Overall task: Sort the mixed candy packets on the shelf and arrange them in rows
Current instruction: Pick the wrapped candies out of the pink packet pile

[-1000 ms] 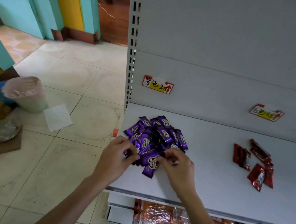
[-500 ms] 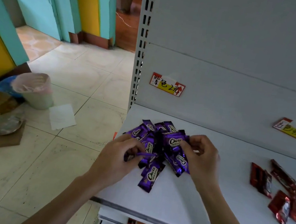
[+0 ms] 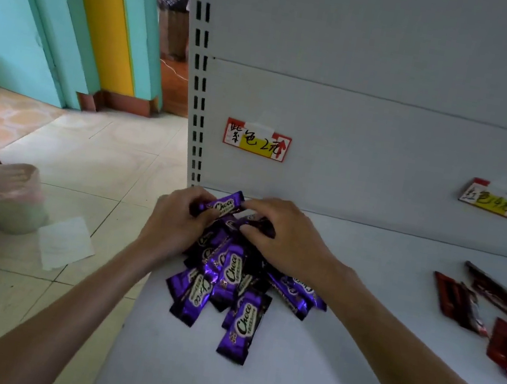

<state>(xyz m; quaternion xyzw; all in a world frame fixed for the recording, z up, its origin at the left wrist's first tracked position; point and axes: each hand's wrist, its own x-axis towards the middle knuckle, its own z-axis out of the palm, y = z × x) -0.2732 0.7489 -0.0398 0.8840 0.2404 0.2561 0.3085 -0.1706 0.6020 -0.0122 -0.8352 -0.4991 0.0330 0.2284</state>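
Observation:
A heap of several purple "Choco" candy packets [image 3: 231, 284] lies at the left end of the white shelf [image 3: 352, 357]. My left hand [image 3: 173, 229] and my right hand [image 3: 285, 236] are both at the far side of the heap, near the back panel. Between them they pinch one purple packet [image 3: 223, 205], the left hand at its left end and the right fingertips at its right end. The right thumb also presses a dark purple packet [image 3: 260, 226] below it. Several red packets [image 3: 498, 313] lie at the shelf's right.
Two handwritten price tags, one [image 3: 257, 141] above the purple heap and one [image 3: 495, 198] above the red packets, are taped to the back panel. Left of the shelf on the tiled floor are a lined bin [image 3: 9, 196] and a paper sheet [image 3: 65, 241].
Both hands moved from the heap's near edge to its far side by the back panel. They now hold a single purple packet between them. The camera has closed in on the shelf.

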